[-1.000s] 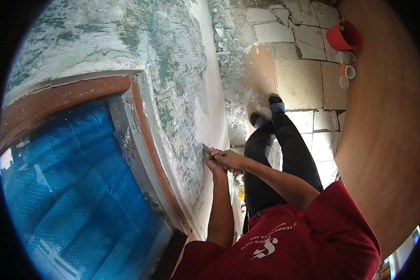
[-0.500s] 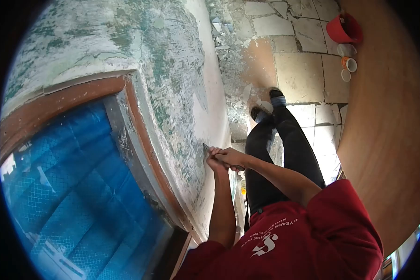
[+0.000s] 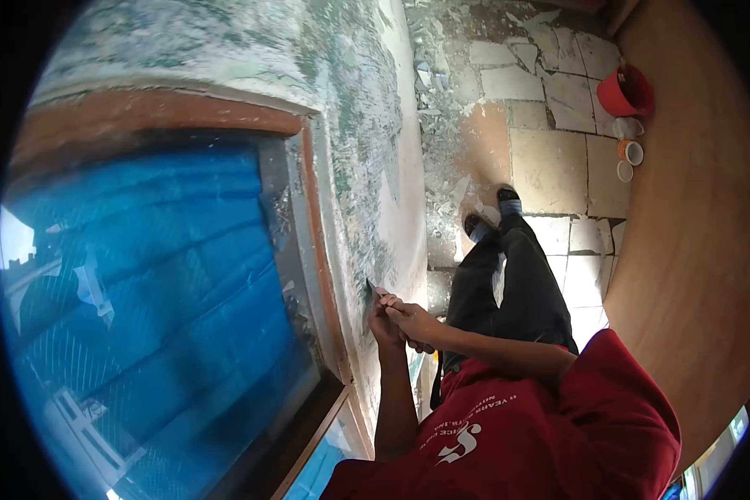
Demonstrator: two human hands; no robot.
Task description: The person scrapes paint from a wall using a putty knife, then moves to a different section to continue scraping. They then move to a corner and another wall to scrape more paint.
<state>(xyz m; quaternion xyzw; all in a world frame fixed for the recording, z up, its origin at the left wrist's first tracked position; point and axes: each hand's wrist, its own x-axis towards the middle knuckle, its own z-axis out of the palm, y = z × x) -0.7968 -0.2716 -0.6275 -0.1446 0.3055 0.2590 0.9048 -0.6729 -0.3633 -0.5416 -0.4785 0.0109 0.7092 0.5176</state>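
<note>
Head view: my left hand (image 3: 383,321) and right hand (image 3: 414,323) remain clenched on the scraper (image 3: 369,288), blade against the flaking wall (image 3: 358,100) beside the window frame (image 3: 319,242), now slightly lower, so scraping is judged ongoing.

Brightness: plain daylight, fairly bright; the floor tiles (image 3: 550,158) below me look pale and washed.
Source: the window (image 3: 158,275) beside me, its light tinted blue.
Glare: a white blown-out patch at the window's far edge.
Shadows: soft and faint on the wall (image 3: 367,108).
Distortion: strong fisheye; the wall and window frame bow, with a black ring around the view.
Focus: my hands (image 3: 396,321) are fairly sharp; the edges smear.
</note>
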